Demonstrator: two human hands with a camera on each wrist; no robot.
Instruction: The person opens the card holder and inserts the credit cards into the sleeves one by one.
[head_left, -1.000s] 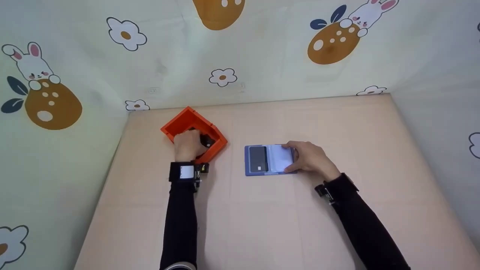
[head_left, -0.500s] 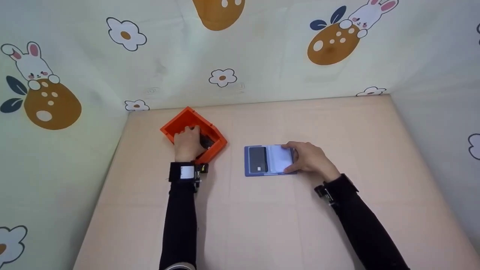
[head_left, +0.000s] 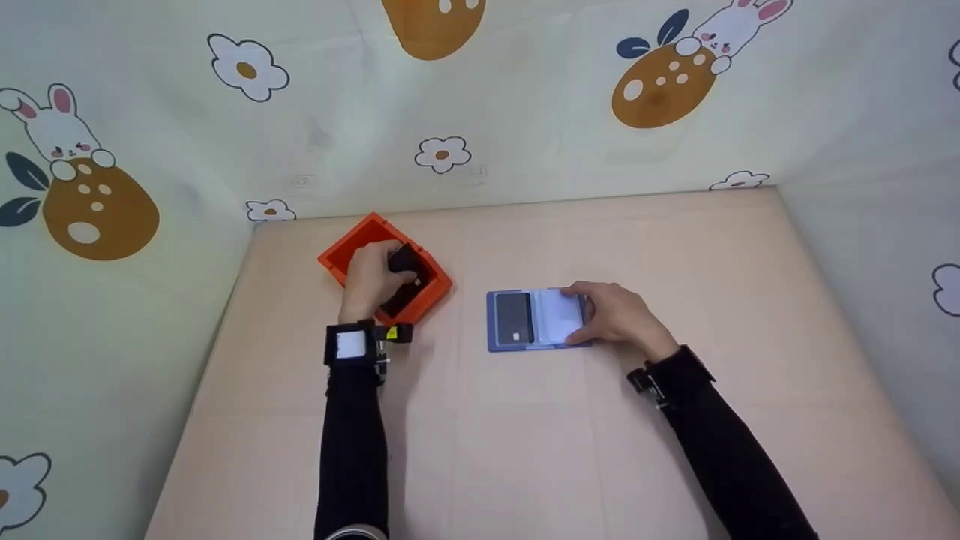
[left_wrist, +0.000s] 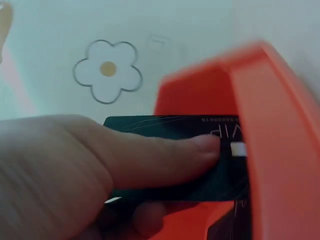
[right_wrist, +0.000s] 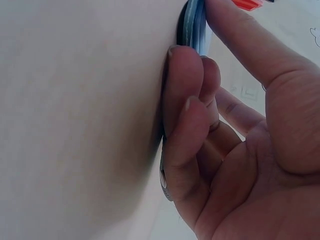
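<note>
In the head view my left hand [head_left: 367, 277] is at the orange box [head_left: 433, 291], pinching a dark card [head_left: 403, 257]. The left wrist view shows the thumb flat across this card [left_wrist: 170, 125], which bears "VIP" lettering and a small pale chip. Another dark card [left_wrist: 227, 225] lies lower in the box. My right hand [head_left: 621, 316] grips the right edge of an open blue card holder [head_left: 553, 315] on the table, thumb at the near side and fingers at the far side. A dark card [head_left: 513, 319] sits in the holder's left pocket.
The pale table [head_left: 510, 435] meets a patterned cloth wall [head_left: 525, 112] behind and at both sides. The orange box stands left of the holder, close to the back wall. Both wrists carry black straps with small cameras.
My left hand has risen slightly and turned within the box, and a dark card now shows between its thumb and fingers. The right hand and card holder have stayed in place.
</note>
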